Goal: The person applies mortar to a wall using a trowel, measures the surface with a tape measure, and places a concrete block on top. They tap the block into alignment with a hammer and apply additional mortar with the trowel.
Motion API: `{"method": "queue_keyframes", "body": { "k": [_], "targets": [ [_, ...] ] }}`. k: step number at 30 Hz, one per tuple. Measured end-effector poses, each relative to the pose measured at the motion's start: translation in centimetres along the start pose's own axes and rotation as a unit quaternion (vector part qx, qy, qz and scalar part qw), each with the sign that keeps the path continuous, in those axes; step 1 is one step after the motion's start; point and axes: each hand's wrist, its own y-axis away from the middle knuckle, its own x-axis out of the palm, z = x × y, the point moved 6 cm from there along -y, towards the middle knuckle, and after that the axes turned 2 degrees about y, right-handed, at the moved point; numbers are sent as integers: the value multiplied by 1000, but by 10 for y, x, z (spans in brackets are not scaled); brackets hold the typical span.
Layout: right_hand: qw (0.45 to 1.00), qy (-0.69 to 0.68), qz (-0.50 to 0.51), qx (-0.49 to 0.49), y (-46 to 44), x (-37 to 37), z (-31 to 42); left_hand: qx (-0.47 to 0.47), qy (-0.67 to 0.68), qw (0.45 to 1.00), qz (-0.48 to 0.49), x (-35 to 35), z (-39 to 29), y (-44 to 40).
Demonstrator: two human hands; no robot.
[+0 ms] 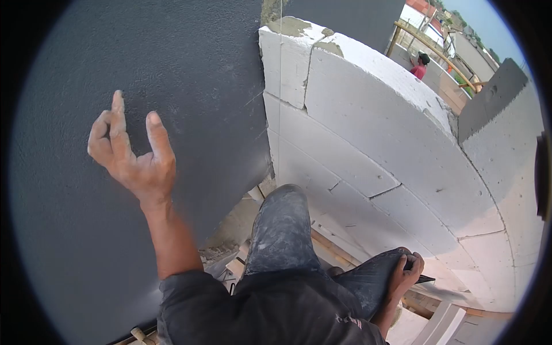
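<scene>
One left hand [133, 161], one right hand [406, 275]: two bare hands in view! Two trouser legs [282, 238] below. One dark grey wall [63, 190] at left, one white block wall [351, 152] at right. Up top there, one short block [293, 72], one long block [379, 109], one thin string [280, 86]. Far off, one other person [419, 68], one dark cap [424, 58].

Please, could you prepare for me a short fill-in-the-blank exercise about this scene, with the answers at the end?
1. The hand raised in front of the dark grey wall is the person's own ____ hand.
2. In the picture, the white block wall stands to the ____ of the dark grey wall.
3. The person in the background wears a dark cap on the ____.

Missing words: left; right; head.
</scene>
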Motion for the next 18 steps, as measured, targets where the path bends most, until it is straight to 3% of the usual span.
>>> {"method": "queue_keyframes", "body": {
  "k": [3, 6, 9, 11, 12, 13, 15, 18],
  "targets": [
    [999, 28, -14, -43, -6, 16, -6, -56, -142, 987, -56, -71, 67, 26],
    [996, 52, -21, -74, -14, 32, -9, 14, -270, 959, -90, -104, 100, 40],
    [991, 92, 31, -91, -26, 49, -4, -13, -362, 932, -28, -98, 123, 51],
    [987, 90, 8, -130, -33, 54, 2, -14, -400, 916, 9, -91, 117, 55],
    [986, 123, 62, -93, -38, 61, -1, -19, -409, 912, 21, -87, 112, 59],
    [980, 153, 117, -53, -38, 66, 4, -73, -422, 903, 38, -87, 111, 62],
    [980, 152, 108, -72, -33, 73, 27, -132, -424, 894, 54, -87, 120, 66],
    [968, 192, 119, -107, -46, 78, 34, -94, -431, 891, 104, -82, 116, 63]
  ]
}}
